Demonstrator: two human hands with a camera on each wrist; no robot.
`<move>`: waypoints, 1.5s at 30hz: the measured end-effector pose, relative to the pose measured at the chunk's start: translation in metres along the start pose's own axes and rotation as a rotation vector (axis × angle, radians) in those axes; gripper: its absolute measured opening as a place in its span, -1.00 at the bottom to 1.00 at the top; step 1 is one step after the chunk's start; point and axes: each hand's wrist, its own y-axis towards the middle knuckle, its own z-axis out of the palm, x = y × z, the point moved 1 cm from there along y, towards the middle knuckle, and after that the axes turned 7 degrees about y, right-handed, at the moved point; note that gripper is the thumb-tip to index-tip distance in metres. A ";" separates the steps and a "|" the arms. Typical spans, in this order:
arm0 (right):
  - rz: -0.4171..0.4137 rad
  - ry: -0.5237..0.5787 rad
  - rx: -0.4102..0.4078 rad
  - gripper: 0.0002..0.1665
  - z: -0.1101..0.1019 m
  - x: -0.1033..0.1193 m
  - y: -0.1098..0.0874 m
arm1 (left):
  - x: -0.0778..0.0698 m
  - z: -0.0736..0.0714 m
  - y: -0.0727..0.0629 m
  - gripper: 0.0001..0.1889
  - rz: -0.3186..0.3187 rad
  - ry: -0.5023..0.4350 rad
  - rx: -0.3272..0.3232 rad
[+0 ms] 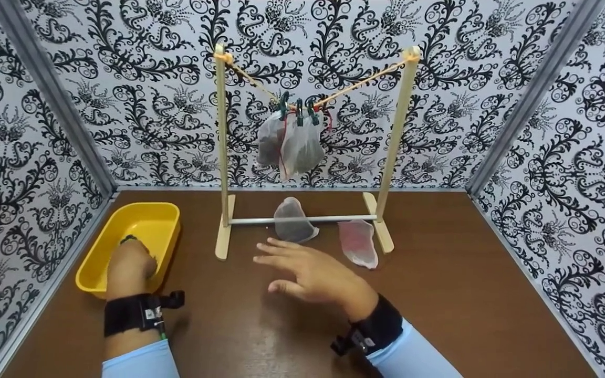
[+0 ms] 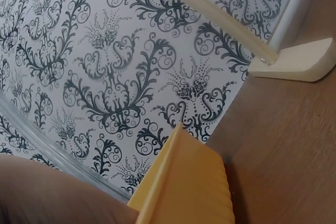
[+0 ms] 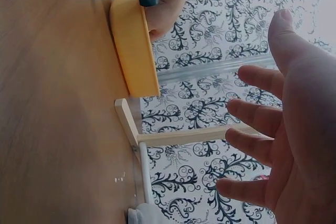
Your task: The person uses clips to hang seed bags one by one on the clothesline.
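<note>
My left hand (image 1: 130,265) reaches down into a yellow plastic tub (image 1: 163,210). Dark green clips (image 1: 128,239) show just past its knuckles, but its fingertips are hidden and I cannot tell whether they grip one. Over the table my right hand (image 1: 308,270) is spread, its fingers apart and holding nothing. Beyond its fingers lies a greyish sheer pouch (image 1: 293,223), across the stand's white crossbar (image 1: 250,221). A pinkish sheer pouch (image 1: 357,244) lies to the right, by the stand's foot. Several whitish pouches (image 1: 302,149) hang from an orange string (image 1: 365,80), held by dark green clips (image 1: 299,111).
The string spans two wooden posts (image 1: 222,136) of the stand, sagging at its middle. A wooden foot (image 1: 223,241) sits on the brown table (image 1: 218,325) to the right of the tub. Patterned walls (image 1: 166,105) with grey metal edges enclose the back and sides.
</note>
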 end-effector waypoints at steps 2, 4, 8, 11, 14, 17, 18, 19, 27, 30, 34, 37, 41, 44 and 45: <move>0.004 0.010 -0.009 -0.25 -0.002 -0.001 -0.001 | 0.001 0.002 0.000 -0.61 -0.019 -0.029 -0.062; 0.006 0.015 -0.019 -0.25 -0.004 -0.001 -0.002 | 0.002 0.004 0.002 -0.60 -0.030 -0.041 -0.110; 0.008 0.018 -0.047 -0.25 -0.013 -0.002 -0.006 | -0.001 0.003 0.003 -0.67 -0.045 -0.019 -0.138; 0.014 0.019 -0.072 -0.26 -0.021 -0.003 -0.009 | -0.007 -0.003 0.003 -0.68 -0.097 -0.042 -0.187; 0.035 0.021 -0.091 -0.28 -0.029 -0.004 -0.014 | -0.019 -0.012 0.003 -0.57 -0.142 -0.135 -0.277; 0.050 0.021 -0.114 -0.28 -0.037 -0.006 -0.018 | -0.043 -0.020 -0.002 -0.58 -0.112 -0.248 -0.415; 0.055 0.017 -0.122 -0.29 -0.040 -0.007 -0.020 | -0.053 -0.022 -0.005 -0.60 -0.078 -0.283 -0.479; 0.058 0.013 -0.132 -0.30 -0.043 -0.008 -0.022 | -0.064 -0.023 -0.008 -0.61 -0.038 -0.321 -0.539; 0.064 -0.006 -0.245 -0.37 -0.061 -0.011 -0.034 | -0.154 -0.006 -0.044 -0.78 0.404 -0.493 -0.872; 0.088 -0.038 -0.351 -0.38 -0.062 -0.012 -0.036 | -0.183 0.005 -0.061 -0.79 0.557 -0.489 -0.905; 0.166 0.003 -0.528 -0.42 -0.061 -0.011 -0.034 | -0.215 0.021 -0.082 -0.74 0.704 -0.421 -0.879; 0.206 0.143 -0.629 -0.45 -0.061 -0.008 -0.032 | -0.233 0.033 -0.096 -0.71 0.804 -0.340 -0.882; 0.236 0.248 -0.688 -0.45 -0.062 -0.005 -0.031 | -0.249 0.045 -0.105 -0.74 0.907 -0.233 -0.957; 0.267 0.258 -0.687 -0.47 -0.063 -0.003 -0.031 | -0.254 0.052 -0.107 -0.77 0.945 -0.177 -1.020; 0.273 0.261 -0.683 -0.49 -0.063 -0.002 -0.031 | -0.256 0.053 -0.107 -0.78 0.953 -0.164 -1.036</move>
